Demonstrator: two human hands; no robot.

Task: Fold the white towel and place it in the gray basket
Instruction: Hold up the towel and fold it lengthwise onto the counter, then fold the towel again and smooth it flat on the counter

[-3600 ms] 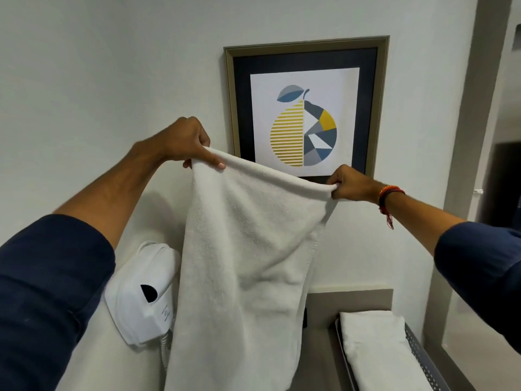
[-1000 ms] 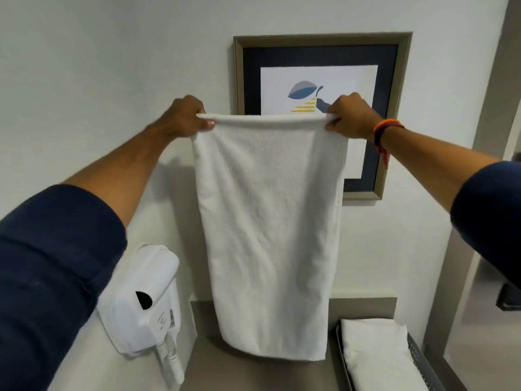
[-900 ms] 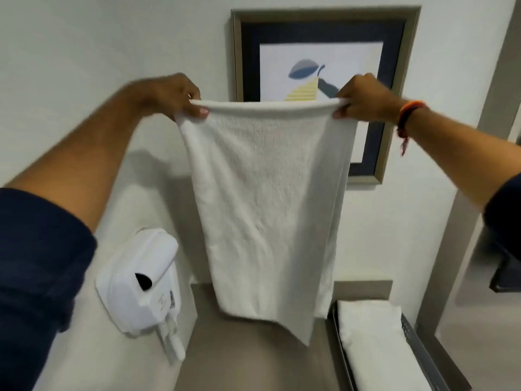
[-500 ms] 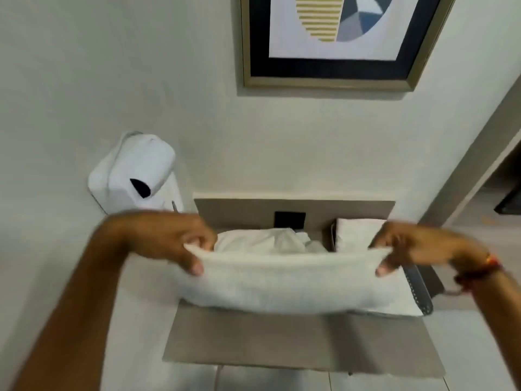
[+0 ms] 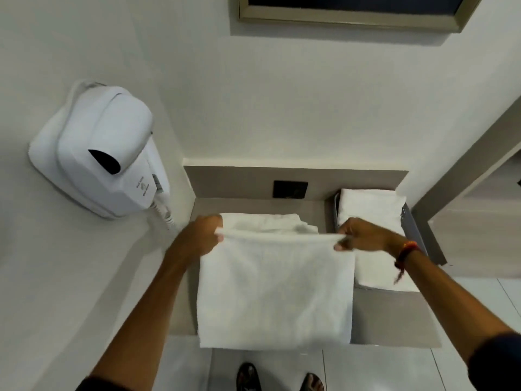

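gray basket [image 5: 412, 224] holding folded white linen [image 5: 369, 206], hands gripping white towel [image 5: 275, 289] beside it

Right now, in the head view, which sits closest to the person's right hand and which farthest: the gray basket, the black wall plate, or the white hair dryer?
From the right hand:
1. Gray basket, just behind and beside it on the right.
2. Black wall plate, on the back panel, toward the middle.
3. White hair dryer, mounted on the left wall, past the left hand.

A white wall-mounted hair dryer [image 5: 98, 162] hung at the left of the frame. A framed picture [image 5: 349, 12] crossed the top edge. 2 shoes [image 5: 279, 378] showed at the bottom.
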